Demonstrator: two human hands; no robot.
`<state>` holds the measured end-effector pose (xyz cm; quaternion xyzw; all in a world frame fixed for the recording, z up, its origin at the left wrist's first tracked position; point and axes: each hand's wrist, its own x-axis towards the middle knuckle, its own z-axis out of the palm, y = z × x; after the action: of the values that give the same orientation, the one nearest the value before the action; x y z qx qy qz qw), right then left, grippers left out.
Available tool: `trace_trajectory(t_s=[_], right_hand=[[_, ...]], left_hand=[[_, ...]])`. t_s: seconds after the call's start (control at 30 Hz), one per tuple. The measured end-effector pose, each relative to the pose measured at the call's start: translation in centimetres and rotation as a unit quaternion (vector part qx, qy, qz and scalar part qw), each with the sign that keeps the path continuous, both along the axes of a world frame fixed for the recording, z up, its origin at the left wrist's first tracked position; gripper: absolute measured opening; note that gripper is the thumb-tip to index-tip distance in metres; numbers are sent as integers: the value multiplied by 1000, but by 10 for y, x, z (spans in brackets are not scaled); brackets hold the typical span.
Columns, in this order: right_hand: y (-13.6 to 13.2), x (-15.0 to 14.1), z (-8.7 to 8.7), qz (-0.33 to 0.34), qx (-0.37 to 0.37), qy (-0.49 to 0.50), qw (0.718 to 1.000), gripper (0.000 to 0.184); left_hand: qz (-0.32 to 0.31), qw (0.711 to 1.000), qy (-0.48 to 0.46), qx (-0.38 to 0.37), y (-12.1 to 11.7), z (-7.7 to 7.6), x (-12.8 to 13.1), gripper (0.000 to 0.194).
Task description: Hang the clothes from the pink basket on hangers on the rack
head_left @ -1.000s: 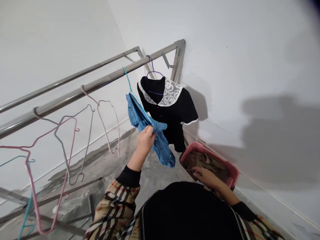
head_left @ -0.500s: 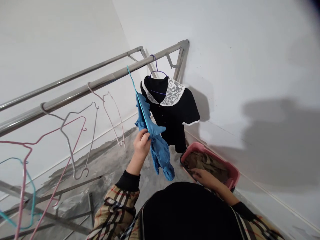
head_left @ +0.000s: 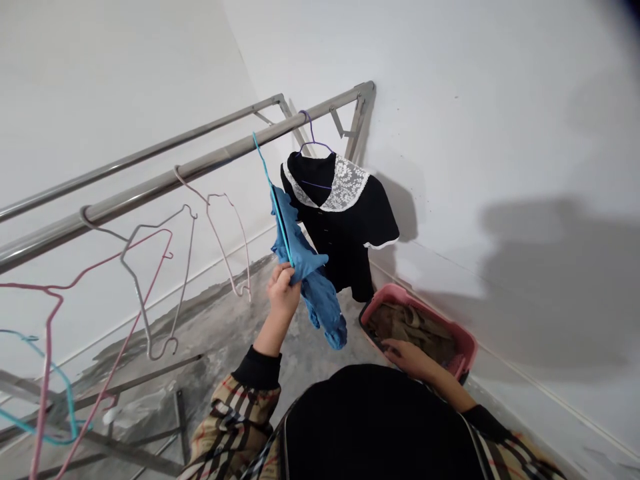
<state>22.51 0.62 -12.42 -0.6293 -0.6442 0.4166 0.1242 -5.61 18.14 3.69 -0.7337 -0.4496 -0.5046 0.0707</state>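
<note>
My left hand (head_left: 283, 291) is closed in a pinch on a blue garment (head_left: 303, 260), at the lower end of the turquoise hanger (head_left: 277, 207) inside it. That hanger is hooked over the front rail (head_left: 215, 165) of a metal drying rack, and the garment's crumpled lower part dangles. Behind it hangs a black top (head_left: 350, 233) with a white lace collar, on a purple hanger (head_left: 314, 130). My right hand (head_left: 407, 357) is at the near edge of a pink basket (head_left: 467, 343), fingers stretched loosely and apparently holding nothing. Brownish cloth (head_left: 413, 327) lies in the basket.
Along the rail to the left hang a pale pink hanger (head_left: 215, 227), a grey hanger (head_left: 134, 260) and a darker pink hanger (head_left: 49, 333). Another turquoise hanger (head_left: 70, 393) is lower left, by the rack's crossed legs (head_left: 125, 450). White walls meet behind the rack.
My left hand has shifted slightly left and down with the hanger's end. The blue garment has swung a little, its bottom now higher. My right hand stays at the basket.
</note>
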Motion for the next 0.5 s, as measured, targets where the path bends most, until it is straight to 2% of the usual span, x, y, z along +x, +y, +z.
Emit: trace_trajectory(t_s=[0.13, 0.27, 0.4, 0.5], right_hand=[[-1, -1, -1, -2, -2, 8, 1000, 46], [-3, -2, 0, 15, -9, 5, 1000, 48], [-5, -3, -1, 16, -9, -1, 1000, 47], [-4, -7, -4, -5, 4, 33, 999, 51]], left_hand=[[3, 999, -4, 42, -1, -7, -6, 14], [-28, 999, 0, 34, -4, -18, -6, 15], [-66, 995, -32, -63, -16, -33, 6, 12], [-123, 973, -89, -173, -31, -42, 22, 12]])
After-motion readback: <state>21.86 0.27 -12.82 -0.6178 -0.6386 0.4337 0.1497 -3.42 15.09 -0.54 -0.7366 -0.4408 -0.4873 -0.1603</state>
